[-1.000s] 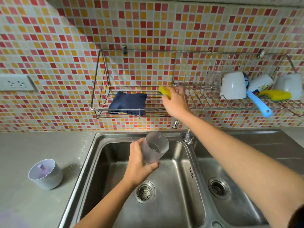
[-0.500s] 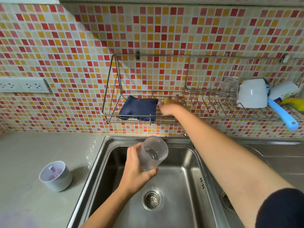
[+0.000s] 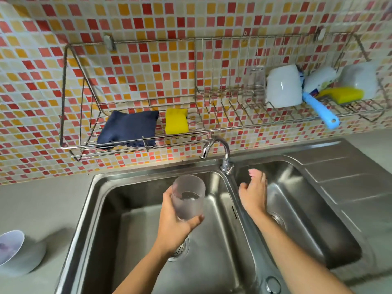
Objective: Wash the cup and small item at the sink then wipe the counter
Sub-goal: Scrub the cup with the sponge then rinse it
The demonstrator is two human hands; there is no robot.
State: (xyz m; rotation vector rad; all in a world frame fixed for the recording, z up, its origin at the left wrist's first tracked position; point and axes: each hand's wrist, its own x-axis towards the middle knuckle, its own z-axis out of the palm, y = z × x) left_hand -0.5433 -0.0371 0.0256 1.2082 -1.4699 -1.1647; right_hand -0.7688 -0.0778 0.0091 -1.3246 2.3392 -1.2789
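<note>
Head view: your left hand (image 3: 174, 221) grips the frosted cup (image 3: 187, 198) from the side above the left basin of the sink (image 3: 118, 209), and a little water is inside. Your right hand (image 3: 253, 195) holds nothing, its fingers loosely bent, near the faucet (image 3: 214, 149) over the right basin. The small white container (image 3: 19, 253) stands on the surface (image 3: 42, 204) at far left. A yellow sponge (image 3: 176, 120) lies just beside a dark blue cloth (image 3: 127, 129) in the wire rack (image 3: 70, 92).

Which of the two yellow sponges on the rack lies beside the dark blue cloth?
The left sponge, just right of the cloth; the other sponge sits far right among the white cups.
</note>
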